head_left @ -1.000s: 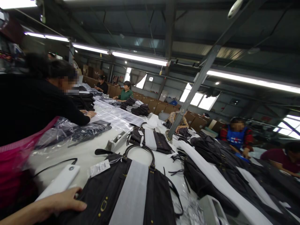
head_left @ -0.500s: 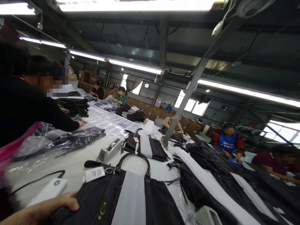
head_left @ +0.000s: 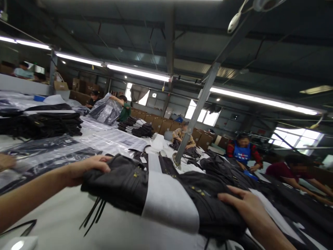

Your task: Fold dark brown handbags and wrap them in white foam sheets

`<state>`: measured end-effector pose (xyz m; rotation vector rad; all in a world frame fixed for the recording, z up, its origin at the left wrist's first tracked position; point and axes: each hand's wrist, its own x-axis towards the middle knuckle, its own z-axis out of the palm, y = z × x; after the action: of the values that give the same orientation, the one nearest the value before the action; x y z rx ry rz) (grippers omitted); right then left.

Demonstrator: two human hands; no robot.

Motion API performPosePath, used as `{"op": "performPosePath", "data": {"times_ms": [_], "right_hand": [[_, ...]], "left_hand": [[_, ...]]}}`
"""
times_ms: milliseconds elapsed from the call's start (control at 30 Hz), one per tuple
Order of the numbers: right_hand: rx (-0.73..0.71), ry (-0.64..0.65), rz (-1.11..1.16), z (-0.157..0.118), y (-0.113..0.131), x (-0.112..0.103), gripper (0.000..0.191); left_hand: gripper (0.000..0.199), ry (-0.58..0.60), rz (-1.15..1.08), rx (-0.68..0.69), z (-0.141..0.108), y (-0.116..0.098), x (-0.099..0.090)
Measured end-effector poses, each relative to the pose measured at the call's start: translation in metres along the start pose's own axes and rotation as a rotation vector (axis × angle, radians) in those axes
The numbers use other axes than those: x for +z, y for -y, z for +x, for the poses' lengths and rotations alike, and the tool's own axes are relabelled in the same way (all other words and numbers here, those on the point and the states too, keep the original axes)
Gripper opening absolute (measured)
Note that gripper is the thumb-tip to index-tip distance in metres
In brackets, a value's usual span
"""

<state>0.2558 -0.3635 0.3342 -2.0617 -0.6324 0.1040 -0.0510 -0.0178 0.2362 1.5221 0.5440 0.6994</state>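
A black handbag (head_left: pixel 119 184) with a white paper band (head_left: pixel 169 205) round its middle is lifted off the white table (head_left: pixel 109 225). At its left end, my left hand (head_left: pixel 85 169) is closed with the thumb on top. My right hand (head_left: pixel 246 206) grips the right end, thumb over the upper face. Thin black straps (head_left: pixel 95 213) dangle below the left side. Just behind it lies another black bag (head_left: pixel 166 165) with a white band and a tag (head_left: pixel 143 159).
Plastic-wrapped dark bags (head_left: pixel 62 159) lie on the left, near another person's hand (head_left: pixel 6 162). Behind them stands a stack of black bags (head_left: pixel 54 121). More black bags (head_left: pixel 234 173) cover the right side. A slanted-looking metal post (head_left: pixel 194 121) rises beyond the bags. Co-workers sit around.
The handbag in front has been raised and turned, its handle no longer showing. My right hand has come into view on it. The co-worker at left has mostly left the view; another lifts a plastic bag.
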Motion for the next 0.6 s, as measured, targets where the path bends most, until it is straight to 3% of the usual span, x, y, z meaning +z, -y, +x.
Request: {"op": "performPosePath", "data": {"times_ms": [33,67,167,233,300,400,467,600], "right_hand": [[-0.055,-0.075,-0.015,0.018,0.011,0.002,0.038],[-0.124,-0.151,-0.041,0.038,0.023,0.006,0.039],[-0.373,-0.355,-0.162,0.097,0.049,0.020,0.040],[-0.532,-0.474,-0.220,0.135,0.058,0.036,0.039],[-0.626,-0.575,-0.227,0.171,0.057,0.056,0.039],[-0.644,-0.633,-0.219,0.221,0.039,0.091,0.039],[-0.605,-0.619,-0.245,0.253,0.019,0.115,0.040],[-0.445,-0.540,-0.391,0.303,-0.039,0.167,0.042]], "left_hand": [[0.042,0.149,-0.067,-0.050,0.017,-0.020,-0.002],[0.046,0.224,-0.099,-0.057,0.036,-0.040,-0.003],[0.050,0.186,-0.137,0.119,0.095,-0.078,-0.005],[0.053,0.125,-0.138,0.250,0.133,-0.083,-0.001],[0.058,0.077,-0.153,0.352,0.170,-0.073,0.005],[0.065,0.010,-0.210,0.424,0.222,-0.042,0.015],[0.068,-0.046,-0.248,0.400,0.255,-0.015,0.021],[0.064,-0.159,-0.147,0.217,0.309,0.052,0.038]]}}
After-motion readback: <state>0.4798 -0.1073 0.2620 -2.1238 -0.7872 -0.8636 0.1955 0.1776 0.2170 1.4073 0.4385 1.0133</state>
